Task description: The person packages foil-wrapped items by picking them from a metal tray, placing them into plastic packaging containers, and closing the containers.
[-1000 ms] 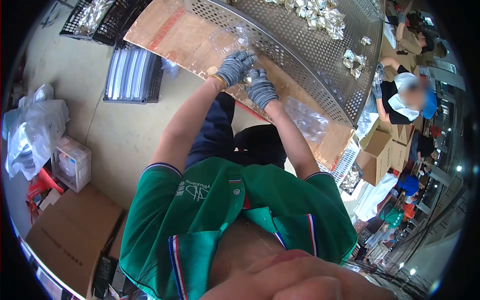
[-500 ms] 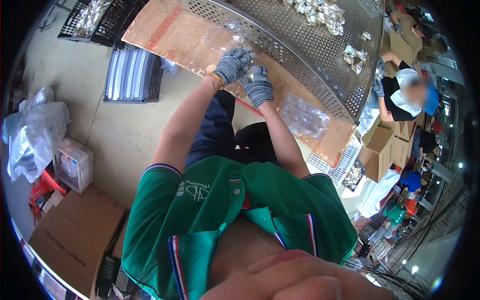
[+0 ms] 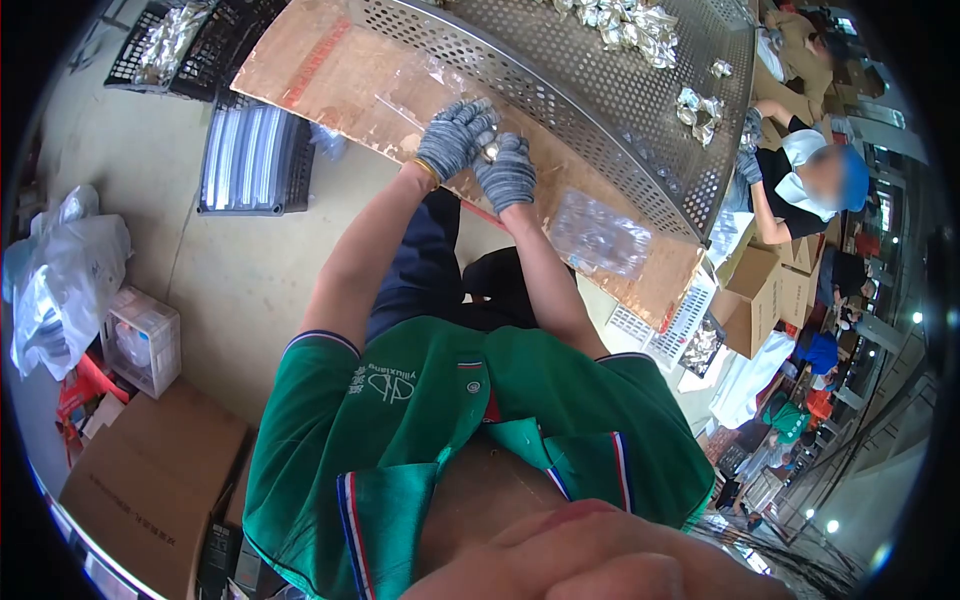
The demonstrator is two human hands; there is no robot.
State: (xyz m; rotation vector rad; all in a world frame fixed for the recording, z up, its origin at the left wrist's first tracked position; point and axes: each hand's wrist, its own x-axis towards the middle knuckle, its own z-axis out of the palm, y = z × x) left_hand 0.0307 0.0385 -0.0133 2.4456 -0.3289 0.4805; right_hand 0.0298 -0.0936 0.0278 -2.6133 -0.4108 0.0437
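Note:
Over the wooden board (image 3: 385, 75), my left hand (image 3: 455, 135) in a grey striped glove has its fingers bent together at a clear plastic piece. My right hand (image 3: 506, 172), gloved alike, is closed on a small shiny wrapped piece (image 3: 490, 151) that shows between thumb and fingers. The two hands are side by side, nearly touching. Clear plastic trays (image 3: 600, 233) lie on the board to the right of my right hand. Another clear plastic piece (image 3: 436, 78) lies beyond my left hand. What my left fingers grip is mostly hidden.
Behind the board stands a perforated metal tray (image 3: 600, 110) with shiny wrapped pieces (image 3: 640, 30). Black crates (image 3: 212, 58) and a crate of stacked clear plastic (image 3: 250, 160) are at left. Another person (image 3: 800, 185) works at the tray's far right, near open cardboard boxes (image 3: 750, 300).
My right hand has moved slightly left and turned more upright beside my left hand. The clear trays on the board are more fully uncovered. The whole view has shifted a little.

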